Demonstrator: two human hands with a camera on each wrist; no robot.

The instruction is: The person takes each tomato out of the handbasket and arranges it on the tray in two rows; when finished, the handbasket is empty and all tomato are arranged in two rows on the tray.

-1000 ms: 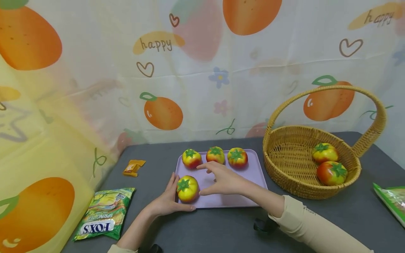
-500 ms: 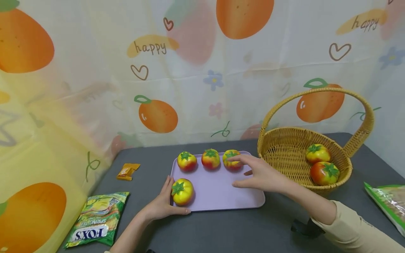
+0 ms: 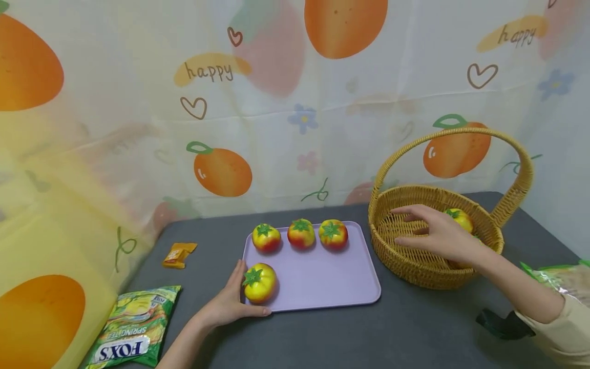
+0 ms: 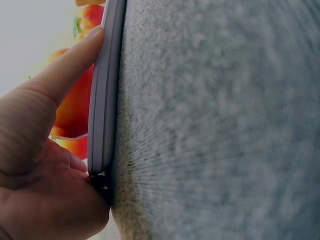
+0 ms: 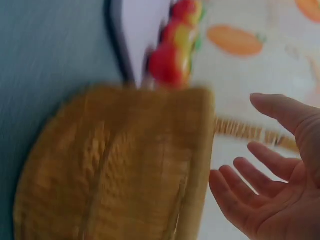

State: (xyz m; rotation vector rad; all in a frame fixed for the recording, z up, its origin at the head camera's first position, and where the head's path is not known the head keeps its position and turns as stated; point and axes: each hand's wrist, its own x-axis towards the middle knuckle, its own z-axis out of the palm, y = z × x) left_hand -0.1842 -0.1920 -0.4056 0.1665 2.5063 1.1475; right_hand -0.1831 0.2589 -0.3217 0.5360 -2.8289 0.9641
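Note:
A lilac tray (image 3: 322, 287) lies on the dark table with three red-yellow toy tomatoes (image 3: 301, 233) in its back row and one tomato (image 3: 260, 282) at its front left. My left hand (image 3: 228, 305) rests against the tray's front-left corner, fingers straight along the left rim and thumb along the front edge. The left wrist view shows a finger of that hand (image 4: 45, 150) lying flat on the tray rim (image 4: 102, 100). My right hand (image 3: 435, 233) hovers empty and spread over the wicker basket (image 3: 415, 271), partly hiding a tomato (image 3: 461, 218) inside. In the right wrist view the open palm (image 5: 270, 200) faces the basket (image 5: 125, 165).
A green FOXS candy bag (image 3: 126, 333) lies at the front left and a small orange packet (image 3: 177, 254) left of the tray. Another green bag (image 3: 562, 274) sits at the right edge. A fruit-print curtain stands close behind the table.
My right hand has moved from over the tray rightward to above the basket, still empty. The left hand stays at the tray's corner.

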